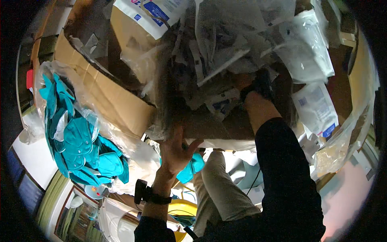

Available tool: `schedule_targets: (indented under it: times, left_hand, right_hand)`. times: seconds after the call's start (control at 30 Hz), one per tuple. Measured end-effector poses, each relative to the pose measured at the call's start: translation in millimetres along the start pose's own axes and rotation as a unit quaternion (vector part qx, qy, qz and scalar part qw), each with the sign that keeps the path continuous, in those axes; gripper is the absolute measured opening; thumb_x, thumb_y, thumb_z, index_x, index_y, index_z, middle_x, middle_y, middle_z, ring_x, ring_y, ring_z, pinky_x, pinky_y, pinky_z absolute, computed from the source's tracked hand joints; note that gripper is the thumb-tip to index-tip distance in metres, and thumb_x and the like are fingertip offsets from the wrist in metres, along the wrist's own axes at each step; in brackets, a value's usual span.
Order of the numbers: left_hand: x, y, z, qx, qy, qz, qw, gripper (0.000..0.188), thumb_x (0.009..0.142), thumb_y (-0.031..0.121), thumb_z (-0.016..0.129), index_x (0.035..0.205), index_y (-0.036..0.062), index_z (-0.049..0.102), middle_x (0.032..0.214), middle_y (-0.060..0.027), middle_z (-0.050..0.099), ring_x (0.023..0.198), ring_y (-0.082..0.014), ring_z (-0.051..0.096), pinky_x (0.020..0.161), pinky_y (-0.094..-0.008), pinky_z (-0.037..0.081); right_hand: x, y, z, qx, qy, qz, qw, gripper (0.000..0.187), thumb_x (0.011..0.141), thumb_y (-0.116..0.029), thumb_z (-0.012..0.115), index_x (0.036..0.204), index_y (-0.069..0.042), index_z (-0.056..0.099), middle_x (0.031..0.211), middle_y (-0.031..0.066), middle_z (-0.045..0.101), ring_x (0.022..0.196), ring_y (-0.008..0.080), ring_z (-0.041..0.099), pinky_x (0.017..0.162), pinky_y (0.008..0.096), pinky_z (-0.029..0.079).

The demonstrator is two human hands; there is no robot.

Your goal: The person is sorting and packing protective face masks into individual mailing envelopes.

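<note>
My left hand [176, 150] lies against the near edge of a large cardboard box [238, 128], its thumb spread to the right and its fingers reaching up into shadow. Nothing shows in it. My right arm reaches down into the box, where the right hand [244, 81] is dark and mostly hidden among clear plastic bags [229, 46]. Its fingers cannot be made out. Close to that hand lies a white printed packet [223, 101]. Dark bands sit on both wrists.
Left of the box, teal fabric pieces [78, 137] fill a clear plastic bag, beside a brown cardboard flap [109, 97]. White printed pouches [316, 107] hang at the right side. Another white pouch [149, 14] lies at the top. Below is a yellow round object [182, 207].
</note>
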State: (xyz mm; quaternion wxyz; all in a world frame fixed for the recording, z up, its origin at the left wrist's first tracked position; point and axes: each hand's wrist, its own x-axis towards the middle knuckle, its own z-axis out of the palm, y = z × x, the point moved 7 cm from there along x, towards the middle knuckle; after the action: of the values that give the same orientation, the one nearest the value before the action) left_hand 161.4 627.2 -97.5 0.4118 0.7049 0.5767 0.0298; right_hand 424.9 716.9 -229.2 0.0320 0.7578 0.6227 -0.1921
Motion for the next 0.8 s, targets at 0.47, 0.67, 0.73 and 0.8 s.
schedule_targets:
  times: [0.47,0.67,0.73,0.8]
  left_hand:
    - [-4.0,-29.7,26.0,-0.016,0.005,-0.033,0.999,0.049,0.08,0.04,0.069,0.117,0.0113,0.054,0.066,-0.0098,0.065,0.063,-0.0331,0.065,0.059,-0.0466,0.05]
    - [-12.3,-15.5,4.1,0.028,0.057,-0.006,0.998,0.067,0.081,0.05,0.065,0.136,0.0166,0.043,0.077,-0.0147,0.068,0.074,-0.0381,0.066,0.064,-0.0502,0.051]
    - [-19.8,-5.3,-0.8,0.083,0.071,-0.006,0.994,0.075,0.082,0.053,0.062,0.143,0.0182,0.036,0.077,-0.0181,0.068,0.073,-0.0397,0.066,0.063,-0.0507,0.05]
    - [-30.2,8.8,-6.2,0.062,0.065,0.022,0.996,0.075,0.083,0.051,0.063,0.144,0.0176,0.034,0.075,-0.0184,0.067,0.071,-0.039,0.066,0.061,-0.0487,0.05]
  right_hand:
    - [14.9,-8.8,-34.6,-0.015,0.035,-0.028,0.999,0.061,0.082,-0.04,0.067,0.132,-0.012,0.044,0.115,0.0167,0.053,0.107,0.0332,0.051,0.091,0.0446,0.042]
    - [-32.4,-41.2,-119.3,-0.016,0.046,-0.078,0.996,0.058,0.083,-0.038,0.067,0.129,-0.011,0.046,0.109,0.0165,0.058,0.102,0.0317,0.056,0.087,0.0435,0.046]
    - [-38.6,-47.3,-142.1,-0.032,0.048,-0.077,0.995,0.056,0.083,-0.038,0.067,0.128,-0.01,0.047,0.107,0.0164,0.059,0.1,0.0312,0.058,0.085,0.0432,0.047]
    - [-46.2,-48.5,-157.0,-0.048,0.047,-0.07,0.995,0.055,0.083,-0.037,0.067,0.128,-0.01,0.048,0.104,0.0164,0.061,0.098,0.0307,0.059,0.084,0.0428,0.048]
